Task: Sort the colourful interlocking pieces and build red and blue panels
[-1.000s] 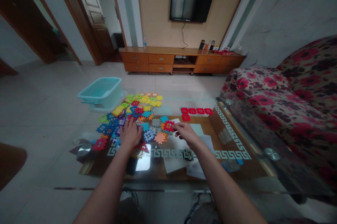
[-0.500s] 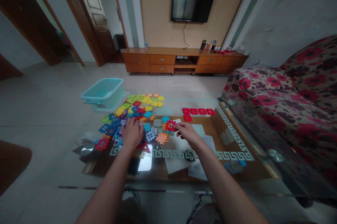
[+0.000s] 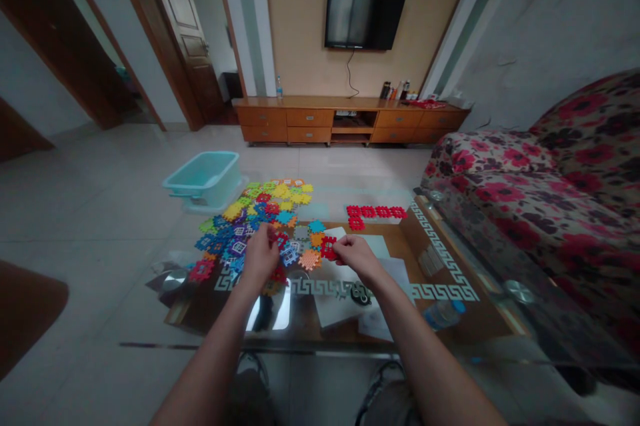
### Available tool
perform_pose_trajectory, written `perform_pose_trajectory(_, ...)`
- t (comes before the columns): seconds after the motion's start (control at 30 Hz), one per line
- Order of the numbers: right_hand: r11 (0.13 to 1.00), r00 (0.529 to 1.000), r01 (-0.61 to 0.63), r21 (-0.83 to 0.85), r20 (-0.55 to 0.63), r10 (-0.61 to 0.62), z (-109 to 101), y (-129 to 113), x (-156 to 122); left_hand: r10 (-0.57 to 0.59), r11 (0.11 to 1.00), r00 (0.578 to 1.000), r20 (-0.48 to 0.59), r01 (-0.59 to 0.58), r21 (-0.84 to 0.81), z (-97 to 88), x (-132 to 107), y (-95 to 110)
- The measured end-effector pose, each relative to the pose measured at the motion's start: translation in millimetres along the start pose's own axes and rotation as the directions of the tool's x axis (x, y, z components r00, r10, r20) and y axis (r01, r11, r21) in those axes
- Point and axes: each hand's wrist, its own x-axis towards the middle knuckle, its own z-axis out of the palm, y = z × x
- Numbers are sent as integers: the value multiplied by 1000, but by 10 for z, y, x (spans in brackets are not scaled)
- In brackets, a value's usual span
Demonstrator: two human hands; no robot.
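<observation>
A heap of colourful interlocking plastic tiles (image 3: 250, 216) lies on the glass coffee table (image 3: 450, 279). My left hand (image 3: 260, 258) is at the heap's near edge with its fingers closed on a red tile (image 3: 279, 239). My right hand (image 3: 356, 256) pinches another red tile (image 3: 329, 248) just right of the heap. Several red tiles joined in a row (image 3: 376, 213) lie farther back on the glass.
A teal plastic tub (image 3: 204, 178) stands on the floor beyond the table. A flowered sofa (image 3: 540, 199) fills the right side. Papers (image 3: 345, 293) and a water bottle (image 3: 440, 315) lie under the glass. A wooden TV cabinet (image 3: 350, 121) lines the far wall.
My left hand lifted off the heap, where it lay flat, and picked up a red tile. My right hand drew its red tile slightly nearer. The view shifted a little.
</observation>
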Motion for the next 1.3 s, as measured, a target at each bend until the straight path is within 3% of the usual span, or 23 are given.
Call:
perform_pose_trajectory(0.17, 997, 998, 60, -40, -6, -60, -18, -14, -225, -64, 984, 974, 217, 98, -148, 0, -216, 209)
perform_pose_trajectory(0.3, 998, 996, 58, 36, 70, -61, -65, -84, -337, -85, 859, 914, 396, 269, -436, 11, -345, 318)
perform_pose_trajectory(0.4, 997, 998, 9, 75, 54, -13, -123, -103, -334, -194, 695, 909, 369, 393, -602, -49, -321, 344)
perform_pose_trajectory(0.5, 989, 999, -25, 146, 32, 21, -170, -75, -298, -354, 444, 885, 302, 443, -779, -119, -267, 365)
perform_pose_trajectory(0.6, 967, 998, -47, 250, 59, 33, -193, -46, -285, -434, 184, 813, 388, 501, -846, -111, -284, 440)
perform_pose_trajectory(0.7, 944, 995, -78, 321, 90, 51, -205, -59, -314, -407, 64, 776, 482, 551, -832, -36, -362, 564)
perform_pose_trajectory(0.87, 913, 991, -115, 391, 113, 77, -235, -129, -378, -289, 122, 825, 485, 534, -836, 55, -473, 716)
perform_pose_trajectory(1.1, 903, 989, -145, 404, 75, 126, -255, -138, -387, -329, 392, 885, 329, 445, -806, -5, -649, 667)
perform_pose_trajectory(1.17, 903, 988, -149, 403, 84, 126, -252, -138, -394, -318, 397, 886, 337, 447, -801, -39, -673, 648)
perform_pose_trajectory(1.3, 907, 987, -151, 393, 113, 116, -233, -152, -425, -315, 324, 865, 390, 484, -813, -63, -678, 655)
